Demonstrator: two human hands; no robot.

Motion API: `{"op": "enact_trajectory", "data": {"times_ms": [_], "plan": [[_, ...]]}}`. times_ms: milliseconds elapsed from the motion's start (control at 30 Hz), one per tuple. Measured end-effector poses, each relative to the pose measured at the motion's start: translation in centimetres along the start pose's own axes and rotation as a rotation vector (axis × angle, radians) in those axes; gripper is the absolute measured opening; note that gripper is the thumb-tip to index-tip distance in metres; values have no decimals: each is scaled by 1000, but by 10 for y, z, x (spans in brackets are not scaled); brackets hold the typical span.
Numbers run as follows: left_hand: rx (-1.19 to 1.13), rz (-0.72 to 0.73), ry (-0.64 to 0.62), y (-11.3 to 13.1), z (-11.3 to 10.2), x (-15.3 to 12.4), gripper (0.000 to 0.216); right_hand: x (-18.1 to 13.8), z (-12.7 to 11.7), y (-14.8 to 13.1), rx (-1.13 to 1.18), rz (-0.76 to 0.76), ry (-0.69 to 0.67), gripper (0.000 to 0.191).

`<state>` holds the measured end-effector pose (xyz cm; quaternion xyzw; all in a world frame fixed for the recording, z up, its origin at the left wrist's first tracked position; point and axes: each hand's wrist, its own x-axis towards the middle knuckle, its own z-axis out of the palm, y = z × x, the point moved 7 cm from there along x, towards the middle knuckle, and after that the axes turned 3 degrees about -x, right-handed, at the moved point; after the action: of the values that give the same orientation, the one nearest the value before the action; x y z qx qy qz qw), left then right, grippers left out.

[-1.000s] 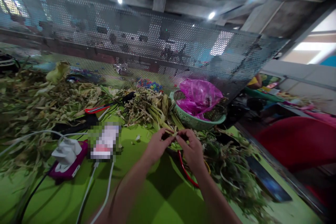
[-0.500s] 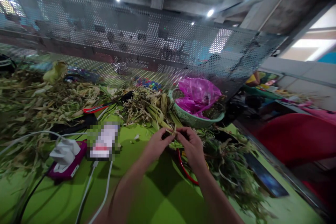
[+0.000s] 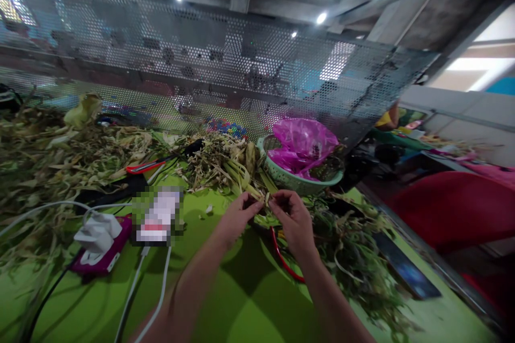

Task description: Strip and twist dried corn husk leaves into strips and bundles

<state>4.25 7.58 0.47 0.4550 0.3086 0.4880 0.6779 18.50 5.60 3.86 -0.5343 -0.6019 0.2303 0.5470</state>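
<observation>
In the middle of the head view, my left hand (image 3: 237, 220) and my right hand (image 3: 296, 220) meet over the green table (image 3: 201, 278). Both pinch a small pale strip of dried leaf (image 3: 267, 199), thumbs against fingertips. Its exact shape is partly hidden by the fingers. Just beyond lies a bundle of long yellow-green dried leaves (image 3: 237, 174). Below my right hand a curved red handle (image 3: 279, 257) shows, its tool covered. Right of that wrist spreads a heap of grey-green dried plants (image 3: 358, 257).
A green colander (image 3: 295, 182) with a purple plastic bag (image 3: 306, 142) stands behind my hands. Dried leaves (image 3: 52, 171) are heaped left, near red-handled scissors (image 3: 145, 166). A blurred-out phone (image 3: 159, 214), a purple power strip (image 3: 102, 260) and cables lie nearer. A dark phone (image 3: 408, 268) lies right.
My hands stay together on the leaf strip, with only small finger movements. The left fingers have shifted slightly. The whole view has moved a little.
</observation>
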Motion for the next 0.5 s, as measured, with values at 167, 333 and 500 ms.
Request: {"op": "enact_trajectory", "data": {"times_ms": [167,333,500], "plan": [[14,10,-11,-3,-2,3,34,-3,10,-22,-138,-208,-148,19],[21,18,2,-3,-5,3,29,-2,9,-25,-165,-230,-131,11],[-4,-13,28,-4,-6,3,24,-1,8,-28,-186,-255,-134,5]]}}
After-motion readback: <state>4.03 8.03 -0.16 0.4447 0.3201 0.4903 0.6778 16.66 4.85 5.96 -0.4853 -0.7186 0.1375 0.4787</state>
